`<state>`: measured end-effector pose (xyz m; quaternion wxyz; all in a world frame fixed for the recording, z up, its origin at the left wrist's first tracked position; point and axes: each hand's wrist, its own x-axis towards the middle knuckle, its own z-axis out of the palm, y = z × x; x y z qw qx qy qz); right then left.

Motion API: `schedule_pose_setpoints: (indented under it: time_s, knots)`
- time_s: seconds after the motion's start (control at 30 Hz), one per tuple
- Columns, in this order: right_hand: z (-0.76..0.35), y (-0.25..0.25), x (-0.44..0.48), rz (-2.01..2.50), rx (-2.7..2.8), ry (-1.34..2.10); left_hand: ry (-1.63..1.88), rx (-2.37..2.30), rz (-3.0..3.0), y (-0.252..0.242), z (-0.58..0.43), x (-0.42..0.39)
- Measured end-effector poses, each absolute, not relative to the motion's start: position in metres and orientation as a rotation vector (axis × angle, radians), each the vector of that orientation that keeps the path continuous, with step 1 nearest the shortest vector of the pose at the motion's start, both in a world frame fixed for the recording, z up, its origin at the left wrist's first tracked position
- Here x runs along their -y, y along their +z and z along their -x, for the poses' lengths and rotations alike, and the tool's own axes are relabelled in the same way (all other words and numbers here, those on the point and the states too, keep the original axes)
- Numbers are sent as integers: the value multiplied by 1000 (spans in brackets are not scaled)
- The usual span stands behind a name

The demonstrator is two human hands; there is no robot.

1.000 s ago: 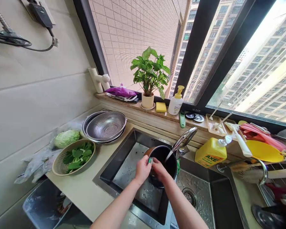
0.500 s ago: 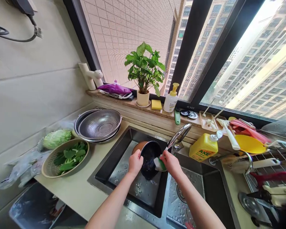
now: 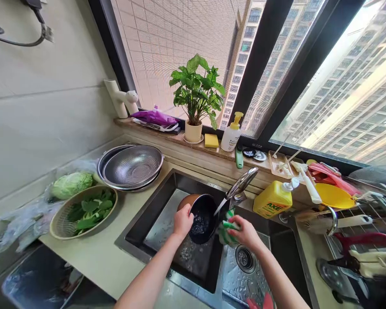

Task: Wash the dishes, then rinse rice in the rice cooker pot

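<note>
My left hand (image 3: 183, 221) is closed on the rim of a pot (image 3: 203, 219), brown outside and dark inside, tilted over the left sink basin (image 3: 161, 219). A stream of water runs from the faucet (image 3: 239, 185) into the pot, where some water and bubbles show. To the right of the pot, my right hand (image 3: 242, 231) grips a crumpled green-and-white dishcloth (image 3: 227, 231) above the divider between the basins. The cloth is apart from the pot's inside; whether it touches the outer rim I cannot tell.
Steel colanders (image 3: 131, 167) and a basket of leafy greens (image 3: 83, 212) stand left of the sink. A yellow detergent bottle (image 3: 272, 199) is behind the right basin (image 3: 284, 253). Something pink (image 3: 260, 300) lies at that basin's near edge. A dish rack (image 3: 376, 214) is at right.
My right hand has drawn the dishcloth out of the pot and to the right. Water now runs from the faucet into the pot. My left hand keeps its grip on the rim.
</note>
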<state>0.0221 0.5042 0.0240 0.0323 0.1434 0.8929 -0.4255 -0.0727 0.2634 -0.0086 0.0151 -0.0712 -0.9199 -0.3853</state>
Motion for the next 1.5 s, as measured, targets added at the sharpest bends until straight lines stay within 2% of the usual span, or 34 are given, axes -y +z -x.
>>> schedule_pose_setpoints:
  time_s: [0.1,0.2,0.3,0.47,0.6,0.7,0.8,0.97,1.07,1.17,1.27,1.37,1.5]
  knots:
    - [-32,24,-505,-366,-2919,-822,-1196,2875,269,-8,73,-268]
    - [-43,20,-515,-434,-3128,-775,-1180,2883,284,-6,74,-270]
    - [-59,22,-534,-524,-3139,-1180,-1165,2895,281,-3,75,-272]
    - [-82,42,-554,-784,-2792,-2015,-1128,2924,297,0,77,-281]
    - [-75,27,-532,-642,-2545,-2135,-1068,2939,342,1,76,-286]
    - [-59,-17,-508,-551,-2429,-2045,-1004,2948,388,4,74,-286]
    - [-38,-50,-502,-453,-2749,-1671,-923,2955,425,7,74,-283]
    - [17,-34,-517,-398,-3455,-948,-757,2960,468,17,74,-268]
    - [42,-29,-518,-290,-3445,-563,-659,2945,501,28,73,-253]
    - [44,-43,-511,-148,-3327,-362,-576,2929,520,40,70,-233]
    - [36,-52,-500,-171,-3293,-326,-443,2849,559,50,67,-215]
    - [29,-46,-482,-232,-3290,-455,-327,2711,629,57,66,-204]
    - [29,-35,-451,-196,-3113,-1093,-347,2646,752,68,64,-201]
